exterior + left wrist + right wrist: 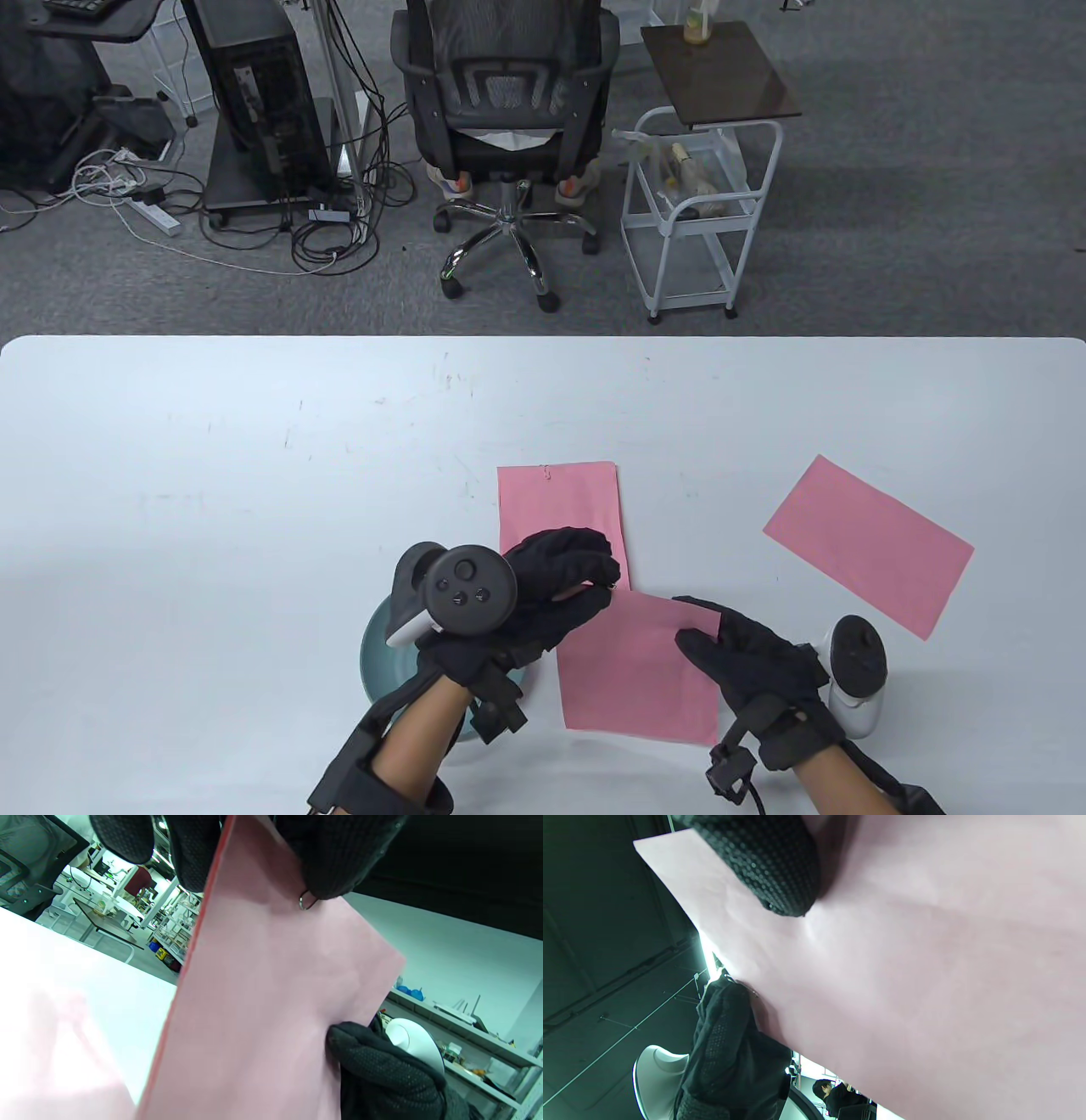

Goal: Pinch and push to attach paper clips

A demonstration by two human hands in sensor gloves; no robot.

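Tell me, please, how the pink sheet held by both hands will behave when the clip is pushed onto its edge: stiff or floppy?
Probably floppy: the pink sheet is thin and looks slightly bowed between the left hand and the right hand. It seems light. Its edge may buckle under the paper clip unless pinched close by.

Left hand (543, 586) raised with curled fingers (335, 853) pinching; right hand (751, 658) lower, its fingers also pinching.

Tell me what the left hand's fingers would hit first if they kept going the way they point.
Probably nothing close: the left hand points right, past the held pink sheet; the angled pink sheet lies farther along, though heights are unclear.
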